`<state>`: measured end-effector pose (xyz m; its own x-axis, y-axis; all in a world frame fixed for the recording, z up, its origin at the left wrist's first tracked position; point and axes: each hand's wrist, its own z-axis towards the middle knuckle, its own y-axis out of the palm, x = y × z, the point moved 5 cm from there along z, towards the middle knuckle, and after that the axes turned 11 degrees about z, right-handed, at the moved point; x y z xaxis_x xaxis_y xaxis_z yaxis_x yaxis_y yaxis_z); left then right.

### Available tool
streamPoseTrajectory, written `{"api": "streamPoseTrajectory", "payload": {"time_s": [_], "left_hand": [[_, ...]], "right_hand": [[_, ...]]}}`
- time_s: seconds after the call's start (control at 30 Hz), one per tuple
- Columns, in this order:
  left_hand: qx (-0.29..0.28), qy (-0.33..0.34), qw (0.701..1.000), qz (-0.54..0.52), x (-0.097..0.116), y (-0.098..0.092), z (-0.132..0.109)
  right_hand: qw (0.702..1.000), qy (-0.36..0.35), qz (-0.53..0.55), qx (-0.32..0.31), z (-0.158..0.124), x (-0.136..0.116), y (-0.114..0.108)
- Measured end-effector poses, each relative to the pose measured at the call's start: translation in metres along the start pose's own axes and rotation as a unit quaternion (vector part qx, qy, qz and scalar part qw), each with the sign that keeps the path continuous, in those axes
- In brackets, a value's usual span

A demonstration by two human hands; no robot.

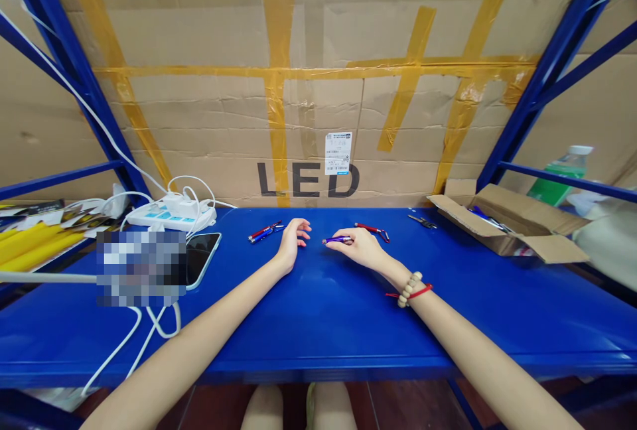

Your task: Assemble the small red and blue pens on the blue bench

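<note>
My right hand (365, 249) is closed on a slim purple pen-shaped tube (338, 239) with a shiny tip, held level just above the blue shelf. Just behind that hand lies a red pen-shaped tube with a clip (371, 227). My left hand (295, 244) rests on its edge on the shelf, with its fingers loosely bent and apart and nothing in it. Left of it lie a red tube (265, 229) and a blue tube (261, 236) side by side, with a clip at their right end.
On the left are a phone (205, 259), a white power strip (172, 212) with cables, and yellow packages (34, 244). A small key-like metal piece (422, 221) and an open cardboard box (512, 221) of pens lie right. A big cardboard sheet (223, 105) stands behind the shelf (318, 317).
</note>
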<state>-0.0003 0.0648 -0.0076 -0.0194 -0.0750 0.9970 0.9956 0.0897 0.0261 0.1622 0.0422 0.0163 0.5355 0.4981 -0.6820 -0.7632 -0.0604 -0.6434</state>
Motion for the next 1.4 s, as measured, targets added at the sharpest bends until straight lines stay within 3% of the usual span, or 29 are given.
{"api": "streamPoseTrajectory", "payload": {"time_s": [0.67,0.93,1.4], "left_hand": [[-0.011,-0.004,1.000,0.007,0.0024,0.0012,-0.0019],[-0.011,0.000,1.000,0.006,0.0028,0.0010,-0.0024],[-0.006,-0.002,1.000,0.008,0.0018,0.0008,-0.0013]], "right_hand": [[1.000,0.019,-0.002,-0.015,-0.0002,0.0011,0.0015],[1.000,-0.015,0.009,-0.010,-0.0003,-0.0028,-0.0005],[1.000,-0.008,0.006,-0.018,-0.0005,-0.0018,0.0011]]}}
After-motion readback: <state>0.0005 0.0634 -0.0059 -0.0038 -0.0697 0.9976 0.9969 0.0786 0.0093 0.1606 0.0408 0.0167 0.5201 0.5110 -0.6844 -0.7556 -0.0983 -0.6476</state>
